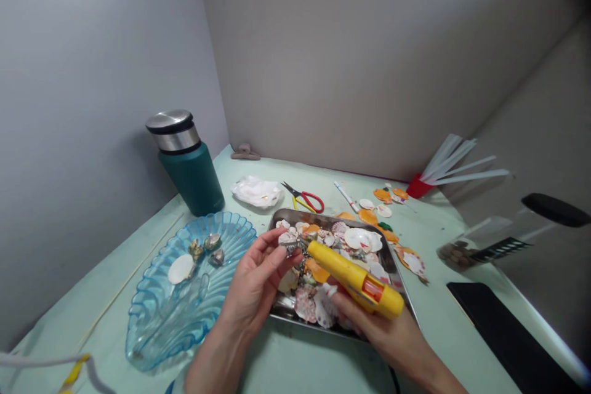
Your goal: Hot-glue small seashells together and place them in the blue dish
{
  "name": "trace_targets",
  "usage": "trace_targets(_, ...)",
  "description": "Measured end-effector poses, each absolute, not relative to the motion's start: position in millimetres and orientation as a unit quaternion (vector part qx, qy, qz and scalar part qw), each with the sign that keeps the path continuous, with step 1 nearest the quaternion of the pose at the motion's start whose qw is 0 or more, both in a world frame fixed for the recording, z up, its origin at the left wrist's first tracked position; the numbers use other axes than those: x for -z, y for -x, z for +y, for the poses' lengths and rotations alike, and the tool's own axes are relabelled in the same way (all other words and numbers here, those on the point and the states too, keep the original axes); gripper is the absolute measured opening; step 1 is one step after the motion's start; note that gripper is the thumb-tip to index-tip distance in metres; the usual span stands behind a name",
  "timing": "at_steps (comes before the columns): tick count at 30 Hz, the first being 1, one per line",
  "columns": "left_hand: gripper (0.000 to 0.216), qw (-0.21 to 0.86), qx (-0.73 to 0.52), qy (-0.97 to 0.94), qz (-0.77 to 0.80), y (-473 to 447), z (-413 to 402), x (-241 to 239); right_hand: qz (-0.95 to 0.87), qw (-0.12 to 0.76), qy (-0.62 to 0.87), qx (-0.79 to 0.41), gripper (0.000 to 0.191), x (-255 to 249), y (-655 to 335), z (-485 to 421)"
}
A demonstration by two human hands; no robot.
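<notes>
1. Our left hand point(253, 272) pinches a small shell point(290, 242) in its fingertips, above the tray point(391, 257).
2. Our right hand point(392, 333), apart from the left, is wrapped round the glue gun point(339, 268), nozzle at the shell; we cannot tell if they touch.
3. Below, more shells point(305, 305) fill the tray.
4. On our left sits a blue dish point(159, 320), a bottle point(194, 181) behind it.
5. Beyond the tray we see scissors point(298, 194) and a pen point(346, 196).

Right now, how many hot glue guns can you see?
1: the yellow hot glue gun, held in the right hand above the metal tray. No others show.
</notes>
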State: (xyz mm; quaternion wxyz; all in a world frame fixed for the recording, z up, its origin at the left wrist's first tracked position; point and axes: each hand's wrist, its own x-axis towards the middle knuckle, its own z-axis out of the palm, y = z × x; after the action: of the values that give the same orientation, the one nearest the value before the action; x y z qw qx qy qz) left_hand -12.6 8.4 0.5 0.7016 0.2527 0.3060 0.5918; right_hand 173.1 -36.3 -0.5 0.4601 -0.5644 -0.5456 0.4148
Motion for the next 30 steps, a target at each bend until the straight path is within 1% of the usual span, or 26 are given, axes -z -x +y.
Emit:
trace_targets(4,0.027,0.694,-0.597,-0.259,0.307,12.3,9.3,-0.5,-0.545,0.475,0.566,-0.396,0.029,0.9,-176.7,-37.0)
trace_targets(10,0.028,0.685,-0.599,-0.274,0.311,11.6,10.4,1.4,-0.62,0.428,0.571,-0.327,0.029,14.6,-183.5,-40.3)
trace_targets(15,0.03,0.677,-0.598,-0.28,0.324,11.1,9.7,1.7,-0.622,0.444,0.563,-0.313,0.033,28.7,-185.6,-39.3)
trace_targets(19,0.031,0.676,-0.595,-0.288,0.325,11.1,9.7,2.2,-0.624,0.446,0.57,-0.294,0.033,32.2,-186.7,-38.6)
trace_targets(26,0.031,0.674,-0.596,-0.285,0.33,11.8,10.0,2.8,-0.66,0.401,0.551,-0.315,0.034,32.1,-197.2,-34.3)
trace_targets(30,0.031,0.679,-0.592,-0.286,0.326,11.4,9.9,2.6,-0.654,0.406,0.559,-0.307,0.032,31.1,-197.1,-33.5)
